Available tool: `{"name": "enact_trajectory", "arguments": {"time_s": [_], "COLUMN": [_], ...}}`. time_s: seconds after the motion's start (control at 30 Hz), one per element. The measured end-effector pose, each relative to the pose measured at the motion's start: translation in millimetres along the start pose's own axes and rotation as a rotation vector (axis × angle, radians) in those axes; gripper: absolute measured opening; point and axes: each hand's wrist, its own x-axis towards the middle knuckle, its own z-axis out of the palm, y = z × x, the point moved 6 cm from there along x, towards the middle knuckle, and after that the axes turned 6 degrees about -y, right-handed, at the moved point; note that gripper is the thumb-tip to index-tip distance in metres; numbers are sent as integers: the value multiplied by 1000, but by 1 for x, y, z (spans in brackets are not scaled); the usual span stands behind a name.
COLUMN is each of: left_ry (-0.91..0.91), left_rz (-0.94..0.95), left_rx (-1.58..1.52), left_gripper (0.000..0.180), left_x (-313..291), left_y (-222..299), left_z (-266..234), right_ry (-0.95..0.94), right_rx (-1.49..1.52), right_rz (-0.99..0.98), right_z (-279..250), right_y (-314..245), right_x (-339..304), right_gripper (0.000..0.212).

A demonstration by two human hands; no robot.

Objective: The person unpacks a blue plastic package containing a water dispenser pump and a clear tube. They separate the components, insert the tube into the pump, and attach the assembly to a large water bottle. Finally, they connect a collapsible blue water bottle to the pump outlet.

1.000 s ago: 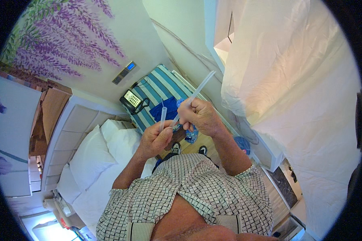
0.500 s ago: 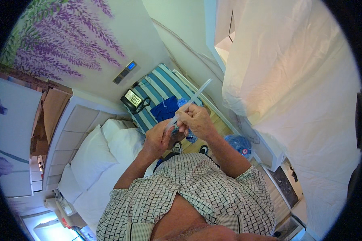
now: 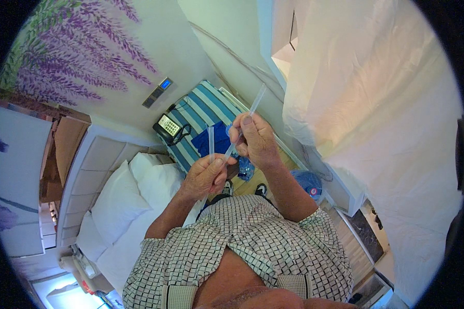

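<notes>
My left hand is closed, its thumb and fingers pinching a slender translucent plastic strip that stands up from the grip. Just to the right and a little farther off, my right hand is closed on a second translucent strip. This one slants up and to the right beyond the fingers. Its lower end runs down to the left fingertips; whether they grip it too, I cannot tell. Behind the hands, a dark blue cloth lies on a striped table cover.
A black telephone with a coiled cord stands on the striped cover. The bed with white pillows is at the left. A clear blue plastic item shows below my right hand, and a big blue water jug stands right. Pale curtain hangs at the right.
My hands have moved apart, the right one up and away. Where one strip showed across both hands, two strips now show, one upright at the left hand, one slanting at the right.
</notes>
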Motion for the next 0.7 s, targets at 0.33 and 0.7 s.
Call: {"name": "enact_trajectory", "arguments": {"time_s": [0.33, 0.7], "left_ry": [103, 109], "left_rz": [-33, -42], "left_rx": [-12, -35], "left_gripper": [37, 36], "left_x": [-6, -7], "left_y": [-15, -19], "left_z": [-4, -3], "right_ry": [30, 52], "right_rx": [-90, -213], "right_rz": [99, 102], "right_z": [0, 4], "right_y": [13, 17], "right_x": [-9, -19], "right_gripper": [31, 29]}}
